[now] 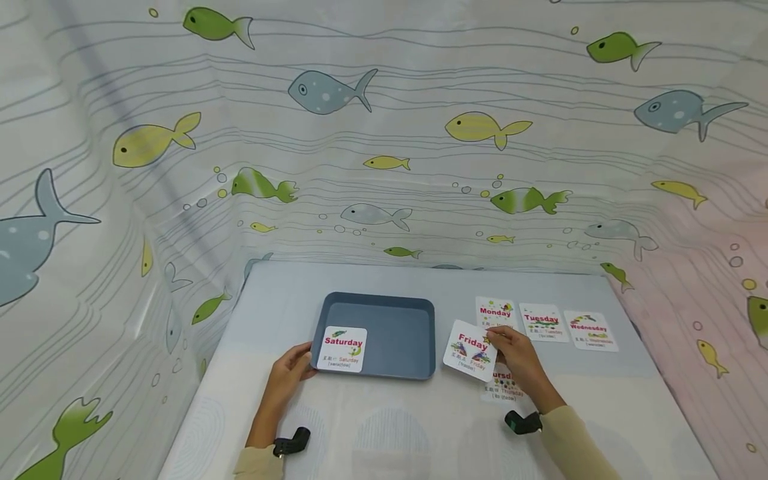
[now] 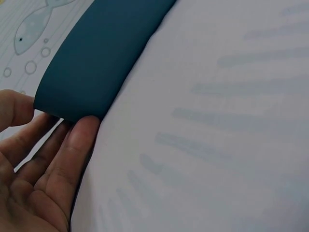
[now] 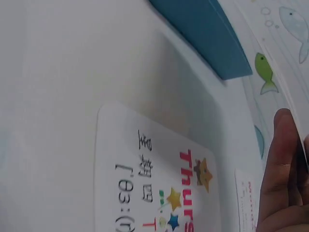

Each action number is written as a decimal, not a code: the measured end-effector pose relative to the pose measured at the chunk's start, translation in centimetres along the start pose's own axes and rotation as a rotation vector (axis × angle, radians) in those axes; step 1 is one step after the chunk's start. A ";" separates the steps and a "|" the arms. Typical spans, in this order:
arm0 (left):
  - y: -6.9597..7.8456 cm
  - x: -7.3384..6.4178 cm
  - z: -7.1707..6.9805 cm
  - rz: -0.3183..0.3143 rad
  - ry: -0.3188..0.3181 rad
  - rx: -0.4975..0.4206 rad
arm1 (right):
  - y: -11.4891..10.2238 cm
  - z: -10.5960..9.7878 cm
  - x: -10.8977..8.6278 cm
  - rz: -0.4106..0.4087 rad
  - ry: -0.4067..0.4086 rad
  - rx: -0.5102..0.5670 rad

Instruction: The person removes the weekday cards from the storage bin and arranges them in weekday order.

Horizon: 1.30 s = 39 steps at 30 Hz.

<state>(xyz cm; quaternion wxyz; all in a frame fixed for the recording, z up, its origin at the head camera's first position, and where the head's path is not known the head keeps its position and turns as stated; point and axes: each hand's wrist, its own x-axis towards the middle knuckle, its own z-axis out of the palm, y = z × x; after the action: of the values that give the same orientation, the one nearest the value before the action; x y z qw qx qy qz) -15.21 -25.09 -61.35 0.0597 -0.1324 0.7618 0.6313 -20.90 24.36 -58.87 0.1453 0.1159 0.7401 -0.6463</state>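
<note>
My left hand (image 1: 287, 372) holds the near left corner of a blue-grey tray (image 1: 399, 343). In the left wrist view the thumb is at the rim and the other fingers reach under the tray's side (image 2: 96, 63). Inside the tray's near left part lies a white "Saturday" card (image 1: 343, 350). To the right of the tray, my right hand (image 1: 522, 363) pinches a "Friday" card (image 1: 467, 357) by its right edge, raised and tilted above the table. Below it lies a "Thursday" card (image 3: 159, 179), partly covered by the hand and the Friday card in the head view.
Behind my right hand, "Monday" (image 1: 495, 309), "Tuesday" (image 1: 543, 323) and "Wednesday" (image 1: 591, 331) cards lie in a row, Monday partly hidden by the Friday card. A fish-print curtain (image 1: 420, 187) hangs around the table (image 1: 288, 280).
</note>
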 end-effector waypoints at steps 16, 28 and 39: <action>-0.1 -0.1 0.0 0.004 0.000 -0.005 | 0.9 -6.4 -2.8 0.033 0.137 0.059; -0.1 -0.1 0.1 -0.011 0.004 -0.008 | 1.7 -9.5 -3.9 0.062 0.216 0.033; -0.1 0.1 0.1 -0.006 0.008 0.008 | 2.7 -12.3 -4.9 0.080 0.255 -0.019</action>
<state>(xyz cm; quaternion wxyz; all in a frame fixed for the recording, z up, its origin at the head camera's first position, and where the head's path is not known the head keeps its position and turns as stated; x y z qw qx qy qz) -15.24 -25.00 -61.48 0.0590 -0.1372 0.7642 0.6274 -16.19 36.99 -58.03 0.0768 0.2253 0.7534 -0.6130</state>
